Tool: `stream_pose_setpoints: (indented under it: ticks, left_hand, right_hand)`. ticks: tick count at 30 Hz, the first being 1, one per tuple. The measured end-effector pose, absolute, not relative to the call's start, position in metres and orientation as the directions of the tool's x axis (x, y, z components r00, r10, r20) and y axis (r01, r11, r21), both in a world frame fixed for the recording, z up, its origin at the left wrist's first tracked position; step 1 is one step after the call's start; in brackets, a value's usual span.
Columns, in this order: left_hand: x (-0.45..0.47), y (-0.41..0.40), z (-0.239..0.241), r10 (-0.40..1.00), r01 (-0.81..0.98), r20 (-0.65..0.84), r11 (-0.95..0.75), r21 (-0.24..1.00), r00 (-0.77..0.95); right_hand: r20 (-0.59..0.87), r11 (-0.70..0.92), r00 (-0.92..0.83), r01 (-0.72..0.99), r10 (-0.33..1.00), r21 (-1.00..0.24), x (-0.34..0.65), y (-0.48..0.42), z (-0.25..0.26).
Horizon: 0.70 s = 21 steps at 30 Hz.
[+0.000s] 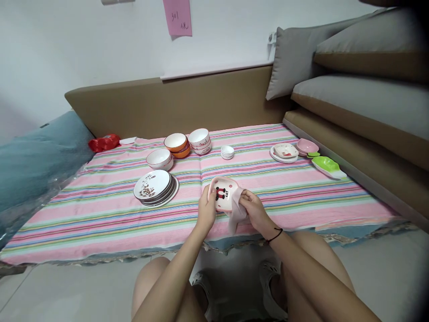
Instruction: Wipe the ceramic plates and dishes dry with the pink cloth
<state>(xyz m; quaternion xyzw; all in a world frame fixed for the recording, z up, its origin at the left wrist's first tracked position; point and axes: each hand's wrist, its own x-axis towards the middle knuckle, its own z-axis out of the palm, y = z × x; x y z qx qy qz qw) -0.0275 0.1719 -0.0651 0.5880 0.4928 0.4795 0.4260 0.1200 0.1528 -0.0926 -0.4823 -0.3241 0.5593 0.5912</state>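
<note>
My left hand (207, 205) is closed on the left rim of a square pink-edged dish (224, 203) with a red and black cartoon figure and the letters CAT. The dish is held up and tilted towards me above the front of the striped cloth. A thin pale cloth (237, 213) drapes over the dish's right edge and hangs below it. On that side my right hand (251, 206) pinches the pale cloth against the dish. Its fingertips are partly hidden by the cloth.
On the striped cloth (110, 214) stand stacked plates (152, 184), white bowls (159, 158), orange bowls (176, 142), patterned bowls (200, 139) and small white dishes (227, 152). Further right are a square dish (286, 150) on plates, a pink bowl (307, 146) and a green dish (326, 165). Cushions (362, 98) rise at right.
</note>
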Motion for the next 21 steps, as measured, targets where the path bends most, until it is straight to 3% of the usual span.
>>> stream_pose_setpoints:
  ticks: [4, 13, 16, 18, 21]
  left_hand:
    - [-0.030, 0.176, -0.065, 0.993, 0.159, 0.115, -0.120, 0.980, 0.037]
    - [-0.033, 0.172, -0.058, 0.950, 0.325, 0.111, -0.208, 0.922, 0.292]
    - [-0.036, 0.171, -0.055, 0.930, 0.401, 0.107, -0.253, 0.881, 0.351]
    - [-0.038, 0.169, -0.053, 0.908, 0.460, 0.089, -0.290, 0.839, 0.410]
    - [-0.041, 0.166, -0.050, 0.867, 0.524, 0.062, -0.354, 0.775, 0.494]
  right_hand:
    - [-0.152, -0.086, 0.174, -0.335, 0.973, -0.938, 0.117, 0.154, -0.091]
    - [-0.012, 0.041, 0.316, -0.159, 0.949, -0.987, 0.140, 0.162, -0.086]
    - [0.218, 0.193, 0.279, 0.114, 0.935, -0.975, 0.142, 0.160, -0.085]
    - [0.397, 0.324, 0.172, 0.338, 0.902, -0.884, 0.141, 0.157, -0.083]
    - [0.506, 0.438, 0.030, 0.461, 0.862, -0.772, 0.137, 0.154, -0.082]
